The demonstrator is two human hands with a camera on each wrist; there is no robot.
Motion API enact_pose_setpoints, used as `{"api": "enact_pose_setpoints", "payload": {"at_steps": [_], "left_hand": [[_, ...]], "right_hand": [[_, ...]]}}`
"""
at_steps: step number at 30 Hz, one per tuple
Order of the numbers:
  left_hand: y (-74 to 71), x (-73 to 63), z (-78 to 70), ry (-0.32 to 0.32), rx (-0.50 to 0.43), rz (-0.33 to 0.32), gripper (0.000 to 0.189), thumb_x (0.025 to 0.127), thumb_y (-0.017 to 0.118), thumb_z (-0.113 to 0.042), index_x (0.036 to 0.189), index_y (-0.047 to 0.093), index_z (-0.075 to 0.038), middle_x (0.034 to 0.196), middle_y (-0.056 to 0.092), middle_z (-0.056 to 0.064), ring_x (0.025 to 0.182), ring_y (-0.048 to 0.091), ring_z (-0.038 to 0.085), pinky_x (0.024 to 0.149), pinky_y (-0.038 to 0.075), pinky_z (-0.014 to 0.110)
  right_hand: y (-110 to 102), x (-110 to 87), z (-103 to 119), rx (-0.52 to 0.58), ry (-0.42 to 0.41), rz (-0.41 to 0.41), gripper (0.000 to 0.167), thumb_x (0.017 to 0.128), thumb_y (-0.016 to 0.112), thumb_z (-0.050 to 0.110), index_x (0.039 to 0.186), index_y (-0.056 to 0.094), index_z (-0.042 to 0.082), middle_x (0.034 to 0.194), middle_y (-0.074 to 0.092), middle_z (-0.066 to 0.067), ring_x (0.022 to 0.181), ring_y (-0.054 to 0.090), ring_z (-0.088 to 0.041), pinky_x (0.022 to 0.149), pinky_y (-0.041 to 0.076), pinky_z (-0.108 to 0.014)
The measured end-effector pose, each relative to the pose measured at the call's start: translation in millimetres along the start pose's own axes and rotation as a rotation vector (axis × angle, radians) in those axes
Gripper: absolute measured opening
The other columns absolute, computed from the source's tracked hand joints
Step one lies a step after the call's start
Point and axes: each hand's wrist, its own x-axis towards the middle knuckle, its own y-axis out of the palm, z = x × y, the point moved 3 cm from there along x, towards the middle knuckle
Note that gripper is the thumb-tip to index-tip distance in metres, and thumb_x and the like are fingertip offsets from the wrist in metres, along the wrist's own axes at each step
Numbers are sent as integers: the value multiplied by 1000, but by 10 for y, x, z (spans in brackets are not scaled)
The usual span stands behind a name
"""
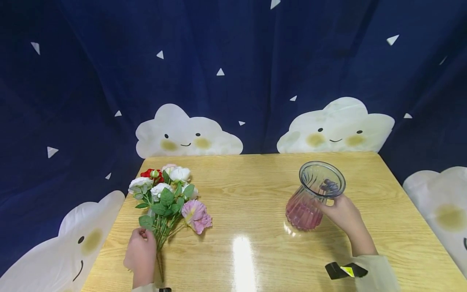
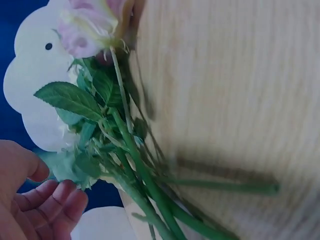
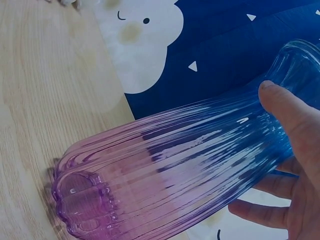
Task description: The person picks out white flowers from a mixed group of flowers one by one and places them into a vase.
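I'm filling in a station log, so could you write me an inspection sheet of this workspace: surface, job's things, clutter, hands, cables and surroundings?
Surface: light wood-grain table, with a bright reflection near the front.
Job's things: bunch of flowers in white, red and pink, on the left side; ribbed glass vase, pink at the base and blue toward the rim, on the right.
Clutter: nothing seen.
Hands: left hand by the stems, fingers loosely bent, contact unclear; right hand holds the vase near its neck.
Cables: nothing seen.
Surroundings: dark blue curtain printed with white triangles and smiling clouds.
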Motion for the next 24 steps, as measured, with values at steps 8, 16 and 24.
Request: {"api": "enact_pose_setpoints", "payload": {"at_steps": [8, 16, 24], "left_hand": [[43, -44, 135, -57, 88, 194, 27, 86, 42, -20, 98, 53, 2, 90, 58, 18, 73, 57, 38, 50, 39, 47], [118, -51, 164, -3, 175, 319, 22, 84, 49, -15, 96, 57, 3, 91, 59, 25, 75, 57, 43, 51, 41, 49], [121, -26, 161, 63, 185, 310, 13, 81, 53, -6, 84, 57, 5, 79, 59, 22, 68, 58, 39, 50, 43, 47]], "right_hand": [[3, -2, -1, 13, 3, 9, 71, 81, 62, 36, 132, 31, -3, 120, 45, -34, 107, 42, -51, 83, 36, -60], [-2, -15, 11, 22, -7, 0, 68, 81, 62, 34, 130, 33, -4, 118, 46, -35, 107, 43, -51, 83, 36, -60], [-3, -16, 31, 28, -5, 2, 69, 81, 62, 33, 130, 32, -5, 118, 45, -35, 107, 43, -51, 84, 36, -60]]}}
